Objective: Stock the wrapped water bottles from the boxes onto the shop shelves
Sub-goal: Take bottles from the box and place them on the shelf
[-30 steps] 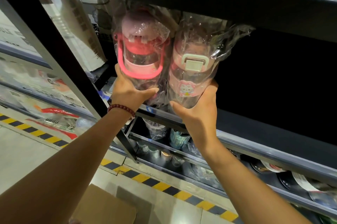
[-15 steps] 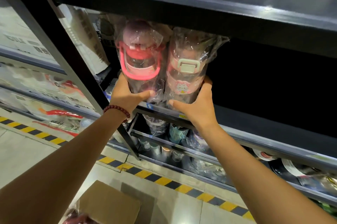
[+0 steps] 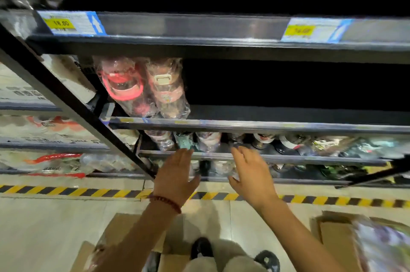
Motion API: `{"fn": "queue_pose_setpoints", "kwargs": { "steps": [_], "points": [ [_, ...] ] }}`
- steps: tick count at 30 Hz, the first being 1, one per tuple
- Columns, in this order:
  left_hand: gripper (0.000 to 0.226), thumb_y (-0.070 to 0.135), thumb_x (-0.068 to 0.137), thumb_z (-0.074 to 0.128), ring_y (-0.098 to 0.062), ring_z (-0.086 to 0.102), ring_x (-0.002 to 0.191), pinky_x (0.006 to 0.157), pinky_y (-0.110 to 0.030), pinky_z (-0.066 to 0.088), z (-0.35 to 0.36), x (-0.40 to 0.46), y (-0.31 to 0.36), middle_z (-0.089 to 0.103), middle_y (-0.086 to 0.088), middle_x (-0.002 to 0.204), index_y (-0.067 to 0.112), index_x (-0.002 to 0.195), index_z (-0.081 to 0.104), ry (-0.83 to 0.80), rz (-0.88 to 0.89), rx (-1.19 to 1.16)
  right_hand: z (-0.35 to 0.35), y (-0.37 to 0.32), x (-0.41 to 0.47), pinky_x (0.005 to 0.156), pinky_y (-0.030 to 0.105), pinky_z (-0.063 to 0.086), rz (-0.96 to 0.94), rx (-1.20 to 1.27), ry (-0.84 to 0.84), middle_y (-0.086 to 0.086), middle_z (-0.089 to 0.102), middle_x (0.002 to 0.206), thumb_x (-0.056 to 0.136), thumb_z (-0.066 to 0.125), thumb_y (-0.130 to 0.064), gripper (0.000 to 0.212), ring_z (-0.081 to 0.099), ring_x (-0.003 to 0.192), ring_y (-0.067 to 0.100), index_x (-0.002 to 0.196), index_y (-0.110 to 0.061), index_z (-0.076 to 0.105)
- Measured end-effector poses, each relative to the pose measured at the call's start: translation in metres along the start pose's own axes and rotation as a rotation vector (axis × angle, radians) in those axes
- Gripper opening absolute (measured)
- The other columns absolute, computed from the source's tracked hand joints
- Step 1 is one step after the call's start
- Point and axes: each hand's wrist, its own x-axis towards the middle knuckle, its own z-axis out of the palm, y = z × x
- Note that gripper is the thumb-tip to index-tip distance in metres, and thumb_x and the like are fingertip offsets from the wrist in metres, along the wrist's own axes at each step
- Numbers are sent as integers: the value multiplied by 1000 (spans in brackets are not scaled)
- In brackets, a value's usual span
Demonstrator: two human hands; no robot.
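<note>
Two plastic-wrapped water bottles stand side by side at the left end of a dark shelf [image 3: 266,126]. The left bottle [image 3: 124,85] has a red carry handle; the right bottle [image 3: 167,90] has a cream latch and a pink band. My left hand [image 3: 175,174] and my right hand [image 3: 250,172] hang well below that shelf with fingers spread, holding nothing. Both are in front of the lower shelves. A cardboard box [image 3: 124,234] lies on the floor under my left arm, and another box [image 3: 337,240] with wrapped goods sits at the lower right.
An upper shelf edge [image 3: 199,28] carries yellow price tags [image 3: 58,23]. Lower shelves hold several wrapped bottles and cups [image 3: 206,141]. A slanted black upright [image 3: 73,103] borders the bay on the left. Yellow-black floor tape [image 3: 66,192] runs along the base. My shoes [image 3: 200,247] are below.
Both hands let go of the two bottles and dropped away downward, now open. The bottles stay on the shelf. The view has pulled back and tilted down.
</note>
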Motion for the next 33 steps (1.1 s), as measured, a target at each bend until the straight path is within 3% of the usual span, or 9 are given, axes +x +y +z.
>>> {"fn": "queue_pose_setpoints", "kwargs": {
  "steps": [2,4,7,9,15,21,25,28,33],
  "points": [
    [76,41,48,89,-28,68,97,76,-38,56,10,-17,31,68,-12,112,9,114,67,-60,155,106,0,20,-50,78,41,54,73,-48,-21,10,60,114,57,85,-35,74,60,99,33,120,-12,54],
    [75,43,36,90,-22,71,83,64,-32,57,15,-30,64,72,-6,98,16,102,69,-78,260,148,-2,38,-101,69,39,56,155,-25,0,8,63,105,47,88,-36,79,63,90,31,115,-15,53],
    [78,38,37,90,-22,70,83,65,-30,58,29,-49,116,70,-5,98,18,107,61,-118,429,80,-7,65,-171,66,39,57,304,-30,14,8,65,104,45,88,-37,77,65,89,30,112,-14,59],
    [69,40,39,87,-21,69,83,67,-30,58,39,-63,149,70,-3,96,17,101,68,-164,513,95,-9,81,-215,69,39,58,426,-21,3,9,66,108,48,88,-37,75,65,92,31,113,-12,62],
    [54,43,61,43,-23,69,83,67,-35,58,73,-98,246,71,-4,97,16,97,73,-297,730,84,-22,137,-316,59,35,56,671,14,89,7,66,97,39,91,-36,81,66,77,28,109,-14,57],
    [55,48,58,38,-16,69,84,63,-28,57,123,-133,340,70,4,95,24,94,72,-371,914,182,-32,187,-409,57,34,54,866,28,159,5,64,86,38,90,-29,65,63,71,27,96,-12,66],
    [48,50,49,64,-13,70,80,61,-26,57,146,-155,406,70,7,91,26,90,73,-407,1064,221,-35,206,-466,62,35,56,1011,78,199,5,65,95,43,86,-25,61,64,79,27,99,-13,65],
    [64,43,31,86,-15,70,80,60,-27,56,160,-172,445,71,4,91,23,90,74,-438,1146,207,-31,211,-495,65,34,56,1106,140,222,5,66,98,46,87,-26,68,65,81,26,108,-12,64],
    [50,37,48,78,-17,69,80,59,-27,57,186,-172,475,69,4,91,22,95,69,-539,1245,183,-27,226,-508,65,31,58,1224,217,223,4,69,97,40,90,-27,75,68,80,23,109,-12,66]
  ]
}}
